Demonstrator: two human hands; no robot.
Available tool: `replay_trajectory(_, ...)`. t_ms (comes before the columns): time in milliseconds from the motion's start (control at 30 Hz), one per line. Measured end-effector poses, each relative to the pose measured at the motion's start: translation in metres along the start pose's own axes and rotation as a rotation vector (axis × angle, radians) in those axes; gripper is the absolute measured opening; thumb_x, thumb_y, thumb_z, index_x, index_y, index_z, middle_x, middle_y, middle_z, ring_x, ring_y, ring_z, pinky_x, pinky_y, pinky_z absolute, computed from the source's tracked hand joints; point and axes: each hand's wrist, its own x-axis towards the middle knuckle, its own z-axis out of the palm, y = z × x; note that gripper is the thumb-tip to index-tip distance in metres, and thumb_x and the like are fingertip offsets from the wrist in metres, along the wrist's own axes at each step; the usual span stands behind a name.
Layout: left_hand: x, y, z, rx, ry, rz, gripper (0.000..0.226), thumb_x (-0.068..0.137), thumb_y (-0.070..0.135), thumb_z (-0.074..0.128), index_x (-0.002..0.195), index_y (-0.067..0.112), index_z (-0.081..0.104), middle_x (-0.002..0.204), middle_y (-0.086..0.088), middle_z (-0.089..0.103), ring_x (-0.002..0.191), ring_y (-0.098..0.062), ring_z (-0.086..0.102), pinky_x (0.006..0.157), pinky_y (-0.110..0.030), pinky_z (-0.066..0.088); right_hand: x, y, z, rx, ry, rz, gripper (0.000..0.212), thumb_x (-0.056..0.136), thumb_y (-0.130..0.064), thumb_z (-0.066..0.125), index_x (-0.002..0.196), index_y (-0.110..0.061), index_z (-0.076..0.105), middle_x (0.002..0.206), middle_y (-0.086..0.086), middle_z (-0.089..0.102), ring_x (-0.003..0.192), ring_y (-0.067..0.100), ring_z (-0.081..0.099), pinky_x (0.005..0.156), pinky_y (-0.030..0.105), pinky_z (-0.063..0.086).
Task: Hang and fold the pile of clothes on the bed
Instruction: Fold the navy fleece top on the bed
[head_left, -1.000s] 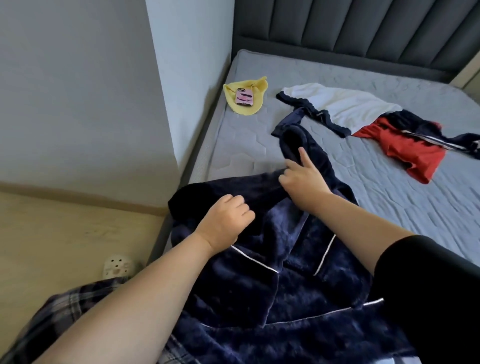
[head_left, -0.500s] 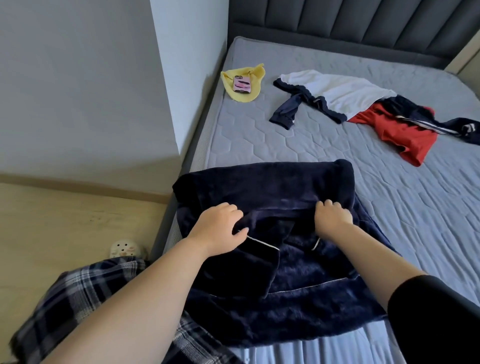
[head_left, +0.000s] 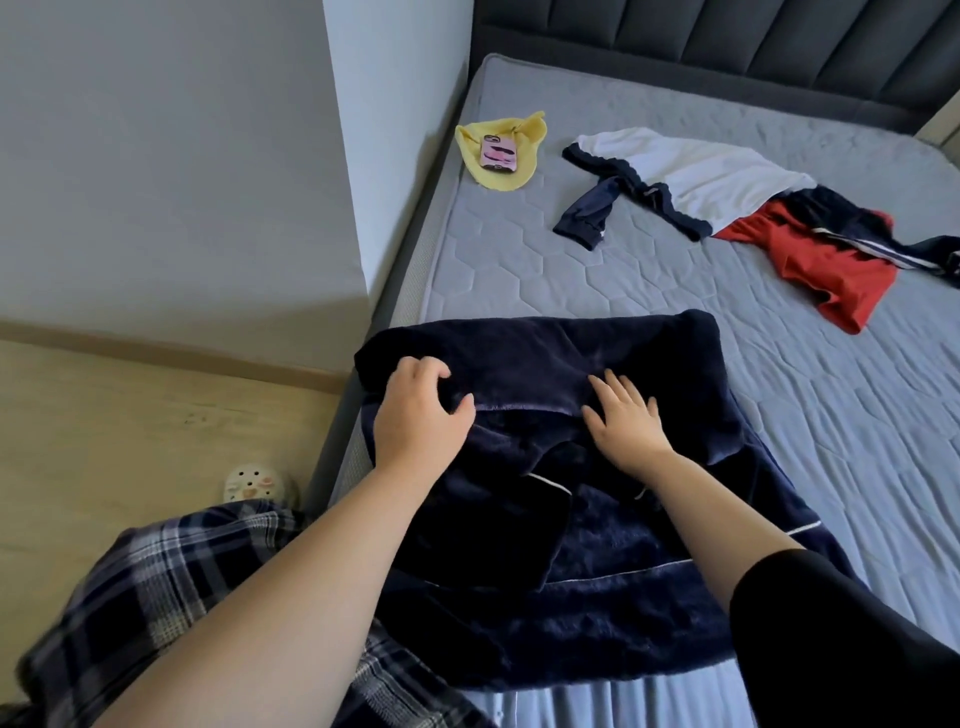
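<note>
A dark navy fleece garment (head_left: 561, 613) with thin white piping lies at the near corner of the grey mattress (head_left: 597, 280), its sleeve folded across the top. My left hand (head_left: 421, 415) rests on the folded part with fingers curled over the fabric. My right hand (head_left: 623, 421) lies flat on it, fingers spread. Farther back lie a white and navy top (head_left: 691, 171) and a red and navy garment (head_left: 815, 260).
A yellow cloth (head_left: 506, 171) with a pink phone (head_left: 497, 152) on it sits near the mattress's left edge. A grey wall corner (head_left: 358, 156) juts beside the bed. Wooden floor and a pale slipper (head_left: 254, 480) are at left. Plaid trousers (head_left: 145, 597) show below.
The sleeve has been folded over across the garment. My right hand has let go of it and opened flat on the fold; my left hand has moved up onto the folded part.
</note>
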Motion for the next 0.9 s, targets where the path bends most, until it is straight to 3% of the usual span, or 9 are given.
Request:
replay_trajectory(100, 0.004, -0.006, 0.006, -0.132, -0.137, -0.25, 0.05, 0.077, 0.034, 0.071, 0.117, 0.022, 0.045, 0.11, 0.009, 0.034, 0.097, -0.014, 0.047, 0.07, -0.029, 0.04, -0.019, -0.015, -0.008, 0.153, 0.168, -0.113, 0.057, 0.091, -0.036, 0.056, 0.142, -0.017, 0.039, 0.153, 0.006, 0.029, 0.143, 0.024, 0.021, 0.118, 0.043, 0.017)
replay_trajectory(233, 0.011, -0.009, 0.009, -0.205, -0.18, -0.234, 0.038, 0.077, 0.028, 0.071, 0.109, 0.026, 0.049, 0.11, 0.008, 0.042, 0.086, -0.012, 0.052, 0.064, -0.02, 0.038, -0.045, -0.064, -0.013, 0.095, 0.355, -0.549, 0.048, 0.073, -0.038, 0.076, 0.106, -0.006, 0.064, 0.114, 0.011, 0.058, 0.107, 0.029, 0.053, 0.093, 0.04, 0.044)
replay_trajectory(300, 0.018, -0.013, 0.004, -0.283, -0.137, -0.266, 0.021, 0.079, 0.027, 0.071, 0.093, 0.024, 0.057, 0.097, 0.006, 0.057, 0.081, -0.011, 0.056, 0.061, -0.015, 0.036, -0.05, -0.088, -0.008, -0.046, 0.297, -0.69, 0.047, 0.067, -0.04, 0.078, 0.098, -0.007, 0.066, 0.103, 0.009, 0.06, 0.096, 0.028, 0.056, 0.083, 0.038, 0.047)
replay_trajectory(433, 0.025, -0.019, -0.003, -0.321, -0.106, -0.289, 0.01, 0.079, 0.022, 0.071, 0.075, 0.02, 0.062, 0.071, 0.011, 0.062, 0.067, -0.007, 0.056, 0.057, -0.012, 0.037, -0.051, -0.11, -0.005, -0.091, 0.361, -0.801, 0.009, 0.065, -0.003, 0.068, 0.072, -0.003, 0.062, 0.072, 0.008, 0.056, 0.067, 0.03, 0.053, 0.062, 0.039, 0.048)
replay_trajectory(500, 0.028, -0.018, -0.006, -0.281, -0.017, -0.335, 0.013, 0.08, 0.02, 0.068, 0.07, 0.023, 0.059, 0.067, 0.013, 0.059, 0.062, -0.001, 0.053, 0.051, -0.009, 0.033, -0.052, -0.11, -0.009, -0.045, 0.418, -0.824, 0.011, 0.061, 0.007, 0.061, 0.066, -0.002, 0.058, 0.066, 0.009, 0.052, 0.06, 0.029, 0.048, 0.054, 0.038, 0.044)
replay_trajectory(633, 0.033, -0.014, -0.01, -0.231, 0.096, -0.316, 0.019, 0.081, 0.016, 0.063, 0.065, 0.021, 0.053, 0.062, 0.012, 0.054, 0.056, -0.002, 0.048, 0.049, -0.013, 0.031, -0.058, -0.104, -0.012, -0.115, 0.373, -0.906, 0.012, 0.064, 0.007, 0.051, 0.065, -0.004, 0.057, 0.065, 0.008, 0.05, 0.057, 0.026, 0.045, 0.047, 0.036, 0.041)
replay_trajectory(700, 0.032, -0.011, -0.009, -0.232, 0.08, -0.267, 0.018, 0.082, 0.017, 0.062, 0.066, 0.019, 0.053, 0.061, 0.01, 0.054, 0.055, -0.003, 0.047, 0.049, -0.016, 0.032, -0.059, -0.1, -0.011, -0.144, 0.256, -0.868, 0.009, 0.068, 0.002, 0.062, 0.076, -0.003, 0.065, 0.076, 0.009, 0.057, 0.065, 0.027, 0.052, 0.055, 0.038, 0.048)
replay_trajectory(767, 0.031, -0.009, -0.007, -0.216, 0.061, -0.211, 0.021, 0.082, 0.019, 0.061, 0.063, 0.02, 0.051, 0.059, 0.009, 0.053, 0.054, -0.005, 0.046, 0.049, -0.019, 0.031, -0.06, -0.095, -0.009, -0.192, 0.199, -0.804, 0.022, 0.072, -0.011, 0.07, 0.093, -0.004, 0.069, 0.093, 0.011, 0.063, 0.079, 0.028, 0.058, 0.068, 0.039, 0.051)
replay_trajectory(900, 0.031, -0.013, -0.009, -0.022, -0.026, -0.071, 0.02, 0.08, 0.019, 0.061, 0.068, 0.021, 0.045, 0.069, 0.008, 0.048, 0.06, -0.011, 0.045, 0.048, -0.023, 0.026, -0.062, -0.092, -0.005, -0.244, 0.157, -0.727, 0.035, 0.074, -0.018, 0.068, 0.107, -0.007, 0.067, 0.11, 0.01, 0.063, 0.098, 0.028, 0.059, 0.083, 0.038, 0.049)
